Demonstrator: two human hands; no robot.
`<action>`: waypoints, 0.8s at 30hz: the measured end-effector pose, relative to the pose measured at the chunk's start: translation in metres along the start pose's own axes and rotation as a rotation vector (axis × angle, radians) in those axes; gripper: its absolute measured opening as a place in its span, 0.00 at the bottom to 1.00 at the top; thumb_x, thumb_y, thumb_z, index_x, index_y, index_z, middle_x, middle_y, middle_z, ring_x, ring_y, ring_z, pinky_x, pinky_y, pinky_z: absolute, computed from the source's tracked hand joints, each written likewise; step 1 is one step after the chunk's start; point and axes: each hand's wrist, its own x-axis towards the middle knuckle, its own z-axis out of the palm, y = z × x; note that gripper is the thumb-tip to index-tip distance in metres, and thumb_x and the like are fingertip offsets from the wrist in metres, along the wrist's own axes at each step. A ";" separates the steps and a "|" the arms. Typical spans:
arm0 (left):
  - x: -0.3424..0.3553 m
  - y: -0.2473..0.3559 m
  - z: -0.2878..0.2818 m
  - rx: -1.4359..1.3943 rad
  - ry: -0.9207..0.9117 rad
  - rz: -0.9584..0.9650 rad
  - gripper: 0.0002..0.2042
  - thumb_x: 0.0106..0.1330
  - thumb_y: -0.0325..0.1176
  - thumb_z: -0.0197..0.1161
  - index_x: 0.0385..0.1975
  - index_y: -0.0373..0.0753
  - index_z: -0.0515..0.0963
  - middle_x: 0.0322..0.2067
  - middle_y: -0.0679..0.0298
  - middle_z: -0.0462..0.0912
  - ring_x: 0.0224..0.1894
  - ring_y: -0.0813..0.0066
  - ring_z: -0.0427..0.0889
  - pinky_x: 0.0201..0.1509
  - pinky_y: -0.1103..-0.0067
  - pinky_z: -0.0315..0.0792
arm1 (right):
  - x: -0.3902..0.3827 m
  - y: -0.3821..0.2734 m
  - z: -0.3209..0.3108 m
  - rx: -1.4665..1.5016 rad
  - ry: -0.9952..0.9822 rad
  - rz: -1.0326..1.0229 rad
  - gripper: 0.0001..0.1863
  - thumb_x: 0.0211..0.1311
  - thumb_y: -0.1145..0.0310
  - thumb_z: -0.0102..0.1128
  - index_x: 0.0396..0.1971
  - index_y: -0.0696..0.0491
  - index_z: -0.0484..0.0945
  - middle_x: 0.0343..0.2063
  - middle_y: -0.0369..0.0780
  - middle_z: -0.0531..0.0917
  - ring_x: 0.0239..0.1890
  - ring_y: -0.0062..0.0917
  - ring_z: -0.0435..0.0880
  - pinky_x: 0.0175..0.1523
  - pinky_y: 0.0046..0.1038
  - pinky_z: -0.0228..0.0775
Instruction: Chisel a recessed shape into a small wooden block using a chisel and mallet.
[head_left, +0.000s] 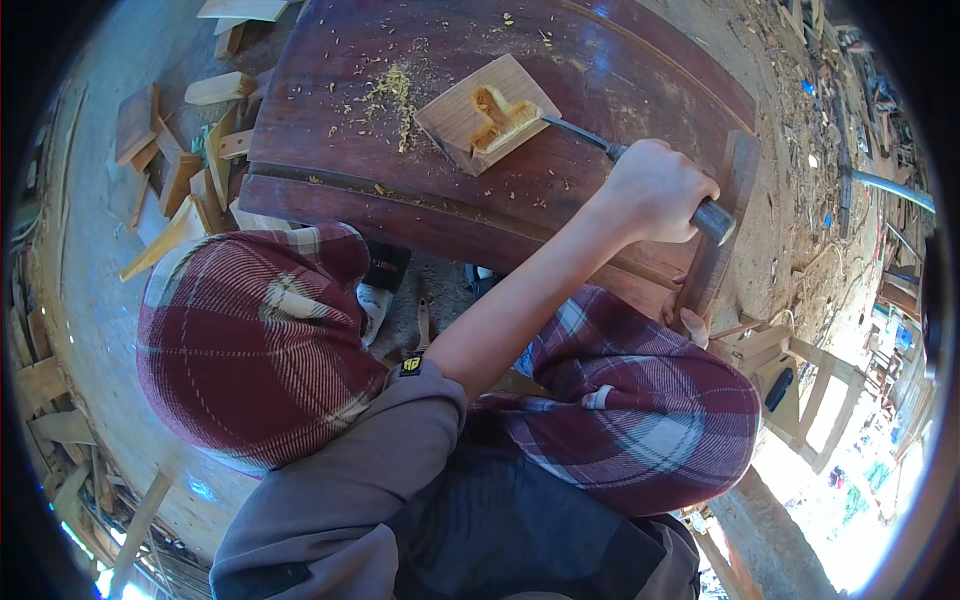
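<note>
My left hand (660, 195) is closed round the dark handle of a chisel (714, 222); its metal blade reaches to the edge of a yellowish carved recess (497, 118) in a small wooden board (450, 125). The board lies on a worn reddish-brown wooden bench top (350, 200) among pale shavings (400, 100). At the right, my right hand (688, 322) is partly hidden behind my plaid-covered knee, its fingers wrapped round a long wooden bar (728, 175) that stands beside the chisel's butt.
Wood offcuts (180, 170) lie in a pile left of the bench. My plaid-covered knees (250, 340) flank the lower middle, with a brush (423, 320) on the ground between. At the right are a wooden frame (820, 390), a pale pipe (890, 188) and scattered debris.
</note>
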 end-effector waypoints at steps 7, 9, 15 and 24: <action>-0.003 -0.002 0.000 -0.006 0.002 0.000 0.04 0.42 0.36 0.64 0.20 0.49 0.80 0.18 0.66 0.80 0.25 0.63 0.81 0.31 0.69 0.74 | -0.004 -0.003 0.004 -0.045 0.017 -0.031 0.36 0.45 0.60 0.65 0.52 0.64 0.63 0.17 0.39 0.71 0.15 0.21 0.72 0.18 0.20 0.65; -0.006 -0.003 0.000 0.001 0.013 0.002 0.05 0.42 0.36 0.64 0.20 0.49 0.80 0.19 0.66 0.80 0.26 0.63 0.82 0.33 0.70 0.74 | -0.009 -0.008 0.023 -0.111 0.143 -0.155 0.36 0.44 0.60 0.66 0.52 0.63 0.62 0.18 0.39 0.72 0.16 0.22 0.72 0.20 0.21 0.67; -0.006 -0.002 0.001 0.001 -0.019 0.011 0.10 0.40 0.39 0.67 0.25 0.49 0.82 0.21 0.65 0.82 0.28 0.64 0.82 0.37 0.70 0.74 | -0.016 -0.005 0.031 -0.023 0.239 -0.278 0.37 0.42 0.63 0.69 0.52 0.61 0.62 0.21 0.41 0.73 0.19 0.24 0.74 0.23 0.22 0.69; -0.004 0.001 0.007 0.022 -0.007 0.018 0.09 0.41 0.38 0.67 0.26 0.49 0.82 0.22 0.66 0.82 0.29 0.66 0.82 0.38 0.72 0.73 | -0.019 -0.003 0.014 -0.003 0.169 -0.290 0.36 0.44 0.65 0.70 0.52 0.58 0.62 0.22 0.40 0.73 0.21 0.24 0.75 0.26 0.24 0.72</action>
